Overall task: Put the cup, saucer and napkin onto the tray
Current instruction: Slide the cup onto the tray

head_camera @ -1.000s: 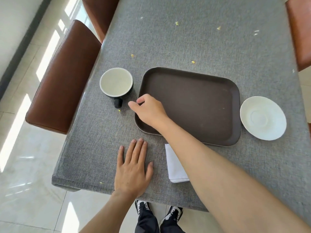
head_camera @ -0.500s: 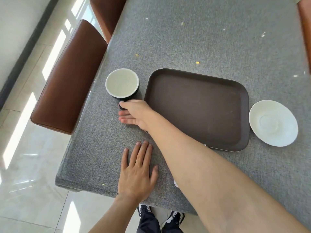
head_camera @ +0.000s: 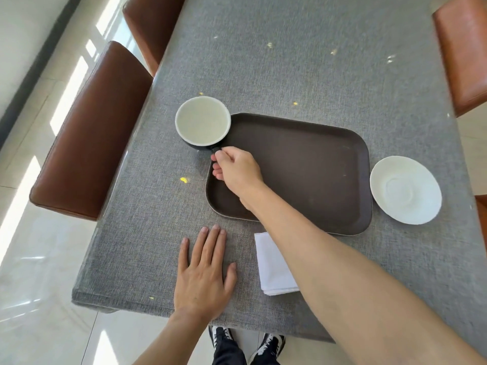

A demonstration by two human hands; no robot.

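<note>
A black cup (head_camera: pixel 202 121) with a white inside is at the far left corner of the dark brown tray (head_camera: pixel 311 164), its rim overlapping the tray's edge. My right hand (head_camera: pixel 235 171) is closed on the cup's handle, over the tray's left side. Right of the tray, on the cloth, lies the white saucer (head_camera: pixel 405 189). A folded white napkin (head_camera: pixel 272 264) lies in front of the tray, partly under my right forearm. My left hand (head_camera: pixel 204 275) rests flat on the table, fingers spread, holding nothing.
The grey tablecloth (head_camera: pixel 303 61) covers the table, with small yellow specks on it. Brown leather chairs (head_camera: pixel 87 138) stand along the left side and one more chair (head_camera: pixel 463 51) at the far right. The table's near edge is just behind my left hand.
My right hand reached left from the tray's corner to the cup, closed on its handle, and the cup has shifted right against the tray's corner. My left hand stayed flat.
</note>
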